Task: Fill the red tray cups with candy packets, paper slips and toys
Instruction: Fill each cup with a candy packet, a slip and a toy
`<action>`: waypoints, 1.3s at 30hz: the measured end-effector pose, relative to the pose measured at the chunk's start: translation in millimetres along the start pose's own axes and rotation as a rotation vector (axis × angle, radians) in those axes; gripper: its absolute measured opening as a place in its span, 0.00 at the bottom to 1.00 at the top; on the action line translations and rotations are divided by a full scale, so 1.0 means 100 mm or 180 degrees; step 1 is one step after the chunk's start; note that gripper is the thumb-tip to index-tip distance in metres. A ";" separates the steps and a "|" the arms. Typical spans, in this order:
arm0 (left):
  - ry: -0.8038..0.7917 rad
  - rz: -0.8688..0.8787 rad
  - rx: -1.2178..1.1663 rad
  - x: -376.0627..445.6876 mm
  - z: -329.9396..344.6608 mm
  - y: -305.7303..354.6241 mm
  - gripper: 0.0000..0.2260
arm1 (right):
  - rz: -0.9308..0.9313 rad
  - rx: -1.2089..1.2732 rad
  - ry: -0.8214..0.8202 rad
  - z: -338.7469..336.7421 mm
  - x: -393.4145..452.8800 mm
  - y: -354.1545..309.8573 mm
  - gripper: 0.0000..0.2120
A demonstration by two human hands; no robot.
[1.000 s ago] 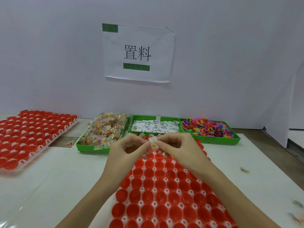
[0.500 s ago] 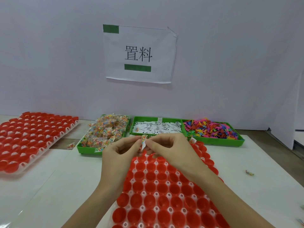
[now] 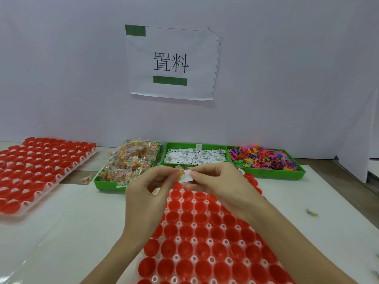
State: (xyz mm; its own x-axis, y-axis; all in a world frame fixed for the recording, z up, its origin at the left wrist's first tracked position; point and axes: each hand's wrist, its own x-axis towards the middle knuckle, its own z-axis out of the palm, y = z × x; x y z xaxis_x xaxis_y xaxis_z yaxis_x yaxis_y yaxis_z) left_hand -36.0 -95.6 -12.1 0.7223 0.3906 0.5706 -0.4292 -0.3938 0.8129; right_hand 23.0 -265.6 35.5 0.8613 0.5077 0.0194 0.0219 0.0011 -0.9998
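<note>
— What fills the foreground?
— A red tray (image 3: pixel 205 242) of open cups on the white table (image 3: pixel 61 222), both forearms reaching over it.

— And the hands?
— Above the tray's far end, the left hand (image 3: pixel 147 189) pinches a candy packet (image 3: pixel 180 174); the right hand (image 3: pixel 217 181) pinches a white paper slip (image 3: pixel 185 178), the two items touching.

— Beyond them?
— Three green bins: candy packets (image 3: pixel 131 165), paper slips (image 3: pixel 194 155), coloured toys (image 3: pixel 262 158). A second red tray (image 3: pixel 37 169) lies far left; a paper sign (image 3: pixel 172 62) hangs on the wall.
</note>
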 end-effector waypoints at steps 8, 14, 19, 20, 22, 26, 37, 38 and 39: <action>-0.0308 0.1033 0.0692 0.03 -0.03 0.06 0.07 | -0.0062 -0.0689 -0.0192 -0.07 0.01 -0.02 0.05; -0.0937 0.0045 -0.0083 0.09 -0.08 0.05 0.08 | -0.0181 -0.1479 -0.0179 -0.11 0.00 -0.02 0.03; -0.0955 -0.0543 -0.0442 0.11 -0.09 0.07 0.05 | -0.0471 -0.1821 0.0034 -0.12 0.03 0.01 0.06; -0.0949 -0.0623 -0.0494 0.11 -0.09 0.08 0.04 | -0.0519 -0.1806 -0.0040 -0.13 0.04 0.00 0.05; -0.0950 -0.0755 -0.0579 0.11 -0.09 0.10 0.07 | -0.0582 -0.1720 -0.0220 -0.16 0.04 0.00 0.05; -0.1152 -0.1142 -0.0709 0.13 -0.13 0.10 0.14 | -0.0619 -0.1717 -0.0451 -0.20 0.04 -0.01 0.06; -0.1241 -0.1061 -0.0569 0.13 -0.17 0.05 0.08 | 0.0062 -0.2803 0.0883 -1.21 0.51 -0.04 0.06; -0.1232 -0.1048 -0.0568 0.13 -0.16 0.06 0.07 | 0.0228 -0.3337 0.1125 -1.40 0.59 0.01 0.07; -0.1199 -0.1023 -0.0560 0.13 -0.15 0.06 0.07 | 0.0380 -0.3723 0.1323 -1.58 0.64 0.07 0.07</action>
State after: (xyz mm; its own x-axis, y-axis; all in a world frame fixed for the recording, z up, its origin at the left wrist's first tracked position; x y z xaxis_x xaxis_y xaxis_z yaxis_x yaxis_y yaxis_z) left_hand -37.6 -80.1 1.6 0.9636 0.1298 0.2339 -0.2149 -0.1450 0.9658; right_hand 158.3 -369.3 31.0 0.9795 0.1410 0.1441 0.1872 -0.9011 -0.3910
